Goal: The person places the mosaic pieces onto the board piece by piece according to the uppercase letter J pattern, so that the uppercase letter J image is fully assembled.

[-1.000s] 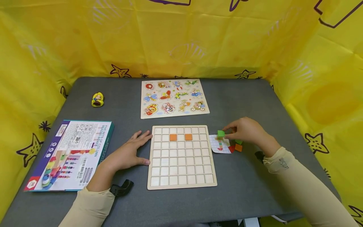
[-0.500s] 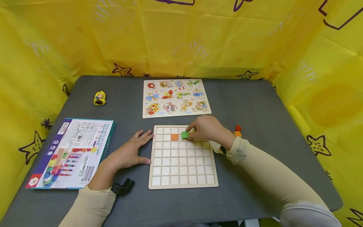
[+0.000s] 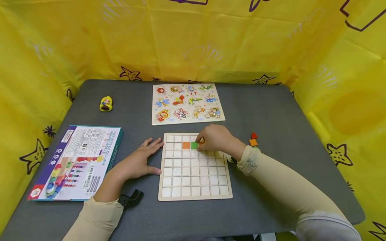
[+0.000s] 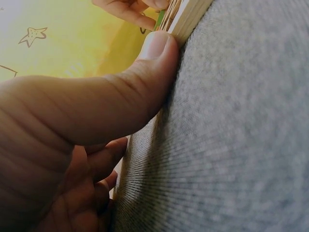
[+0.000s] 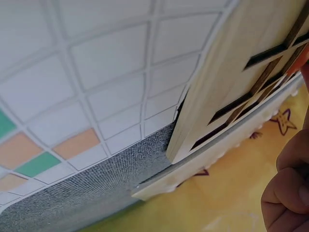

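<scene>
A wooden grid board (image 3: 191, 197) lies flat, with an orange square tile (image 3: 186, 145) in its second row. Beside that tile, a green square tile (image 3: 194, 145) sits level in its cell. Thumb and forefinger of my right hand (image 3: 214, 139) pinch the green tile at its right edge. Another orange tile (image 3: 201, 142) shows partly under these fingers. My left hand (image 3: 137, 164) has its fingers spread, their tips and thumb touching the board's left edge. In the left wrist view the thumb (image 4: 157, 53) lies against the board's side (image 4: 190, 19).
A pattern card (image 5: 111, 92) with coloured squares lies right of the board, mostly hidden by my wrist in the head view. Further right are loose pieces, including an orange tile (image 3: 253, 142) and a red piece (image 3: 254, 135). An insect puzzle (image 3: 187, 103), box (image 3: 78, 160) and figurine (image 3: 106, 104) surround the board.
My right hand has carried the green tile leftward from above the pattern card to the board and lowered it between the two orange tiles. The left hand has stayed at the board's edge.
</scene>
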`<act>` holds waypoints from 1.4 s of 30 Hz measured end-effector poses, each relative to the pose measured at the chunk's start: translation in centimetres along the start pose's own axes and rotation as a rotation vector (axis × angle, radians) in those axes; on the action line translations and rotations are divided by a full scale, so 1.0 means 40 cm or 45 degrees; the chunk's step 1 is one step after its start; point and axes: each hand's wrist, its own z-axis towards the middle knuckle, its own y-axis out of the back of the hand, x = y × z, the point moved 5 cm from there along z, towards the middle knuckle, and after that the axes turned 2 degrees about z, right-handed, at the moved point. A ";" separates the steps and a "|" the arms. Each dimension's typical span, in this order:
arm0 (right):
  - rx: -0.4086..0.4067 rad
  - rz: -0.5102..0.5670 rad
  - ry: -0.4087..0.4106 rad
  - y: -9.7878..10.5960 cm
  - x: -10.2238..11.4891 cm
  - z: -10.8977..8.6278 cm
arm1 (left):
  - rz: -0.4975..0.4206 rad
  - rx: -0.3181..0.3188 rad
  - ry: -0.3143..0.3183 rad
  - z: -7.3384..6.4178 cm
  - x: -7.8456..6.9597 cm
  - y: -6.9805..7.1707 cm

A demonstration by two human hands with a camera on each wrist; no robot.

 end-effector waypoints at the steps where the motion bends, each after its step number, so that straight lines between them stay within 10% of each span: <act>1: 0.001 -0.004 -0.004 0.000 0.000 0.000 | 0.000 0.000 0.000 0.000 0.000 0.000; 17: -0.056 0.031 -0.032 0.023 -0.032 -0.035 | -0.002 0.005 -0.010 0.008 -0.011 0.000; 34: -0.074 0.381 -0.429 0.060 -0.392 -0.332 | -0.019 0.007 -0.022 -0.004 -0.007 0.000; 42: -0.034 0.408 -0.458 0.046 -0.451 -0.372 | -0.030 0.009 -0.019 -0.003 0.000 -0.002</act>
